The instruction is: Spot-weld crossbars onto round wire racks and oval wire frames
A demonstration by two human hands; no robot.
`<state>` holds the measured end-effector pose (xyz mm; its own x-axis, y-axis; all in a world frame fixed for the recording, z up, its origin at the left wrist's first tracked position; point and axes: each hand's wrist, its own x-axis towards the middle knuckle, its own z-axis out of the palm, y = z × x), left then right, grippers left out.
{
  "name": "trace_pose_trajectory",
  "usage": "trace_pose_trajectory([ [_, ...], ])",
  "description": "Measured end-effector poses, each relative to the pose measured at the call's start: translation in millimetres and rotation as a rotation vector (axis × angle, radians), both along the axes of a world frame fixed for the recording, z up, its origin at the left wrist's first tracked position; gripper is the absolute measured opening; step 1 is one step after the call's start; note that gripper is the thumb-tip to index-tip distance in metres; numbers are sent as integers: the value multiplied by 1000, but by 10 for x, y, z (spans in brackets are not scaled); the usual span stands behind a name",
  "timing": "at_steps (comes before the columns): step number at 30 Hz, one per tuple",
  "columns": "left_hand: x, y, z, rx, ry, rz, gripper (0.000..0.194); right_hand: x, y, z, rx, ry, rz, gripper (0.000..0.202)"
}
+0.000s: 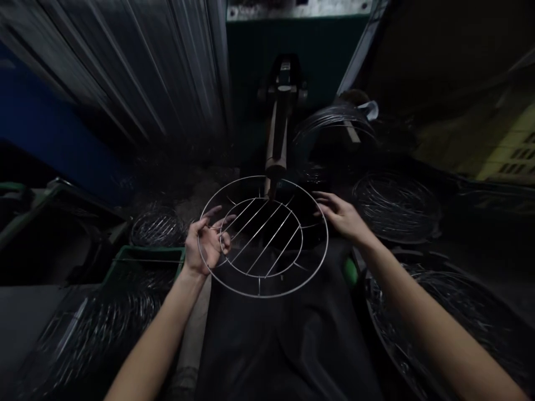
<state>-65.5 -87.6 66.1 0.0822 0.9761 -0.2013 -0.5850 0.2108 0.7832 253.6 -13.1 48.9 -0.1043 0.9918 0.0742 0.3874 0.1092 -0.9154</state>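
A round wire rack (259, 277) with an outer ring, a smaller inner ring and several parallel bars is held up in front of me, below the machine arm. My left hand (204, 245) grips its left rim, the fingers reaching under the wires with the palm turned up. At the opposite side my right hand (339, 216) has its fingertips on the rim. The narrow tip of the machine arm (278, 133) comes down at the far edge of the rack; whether they touch is hard to see.
A green crate (146, 253) with wire pieces stands at left, by a pile of round wire parts (154, 225). To the right lie a stack of wire rings (395, 206) and a large round container of wires (451, 306). A yellow crate (512, 145) is farther right.
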Motion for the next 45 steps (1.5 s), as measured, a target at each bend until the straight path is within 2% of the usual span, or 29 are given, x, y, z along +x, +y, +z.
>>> trace_pose_trajectory([
  [2,-8,33,-112,40,29,29,51,-220,171,-148,12,77,177,52],
  [3,-13,47,-143,51,44,35,50,-325,228,-191,36,95,198,50],
  [8,-55,120,-157,31,24,18,48,-612,327,-276,191,42,-19,28],
  [11,2,158,-249,44,-30,166,49,-679,306,-322,216,59,-61,25],
  [13,110,169,-400,18,-72,275,43,-722,242,-362,221,104,-113,25],
  [14,179,169,-486,-17,-104,275,40,-739,192,-381,219,123,-143,24],
  [17,383,158,-672,-85,-208,82,42,-756,-10,-424,206,124,-231,22],
  [19,474,164,-687,-24,-194,24,47,-741,-167,-431,206,59,-324,20],
  [22,555,233,-621,95,-97,32,50,-723,-397,-407,214,-59,-480,18],
  [24,605,321,-594,124,-65,50,44,-721,-532,-376,219,-86,-544,16],
  [26,645,429,-603,110,-46,133,31,-697,-628,-334,212,-56,-503,15],
  [29,632,585,-638,78,27,249,30,-574,-617,-256,93,59,-155,17],
  [31,582,662,-641,78,84,206,31,-484,-468,-207,13,139,2,22],
  [35,523,742,-576,117,157,114,34,-525,5,-164,19,228,-6,39],
  [38,540,770,-520,118,181,73,36,-703,247,-169,112,164,-18,27],
  [41,547,799,-507,112,177,50,36,-834,323,-175,250,13,-117,20],
  [45,532,842,-521,119,154,71,34,-856,357,-177,286,-81,-150,17],
])
